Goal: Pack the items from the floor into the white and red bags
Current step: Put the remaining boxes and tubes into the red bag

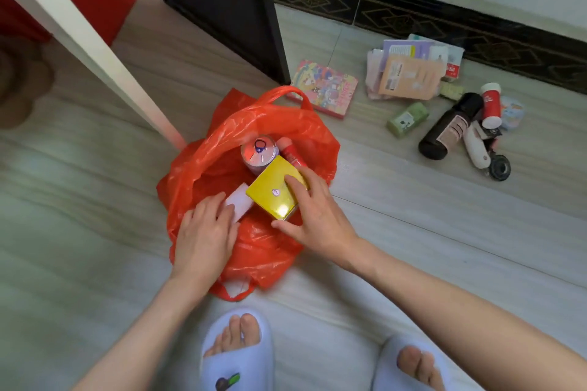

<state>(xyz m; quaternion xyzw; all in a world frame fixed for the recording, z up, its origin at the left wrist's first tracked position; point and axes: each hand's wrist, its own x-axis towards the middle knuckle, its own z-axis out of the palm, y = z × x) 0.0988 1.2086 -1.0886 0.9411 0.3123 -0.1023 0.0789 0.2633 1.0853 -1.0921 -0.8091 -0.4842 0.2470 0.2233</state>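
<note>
Pale blue slippers stand on the grey floor before an open red bag holding a drink can and red tube. Right hand grasps a yellow box over the bag's mouth, thumb and fingers at opposite edges. Left hand rests relaxed fingers on a white box inside.

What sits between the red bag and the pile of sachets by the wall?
Head view: a colourful box lies flat on the floor between the red bag and the sachets.
</note>
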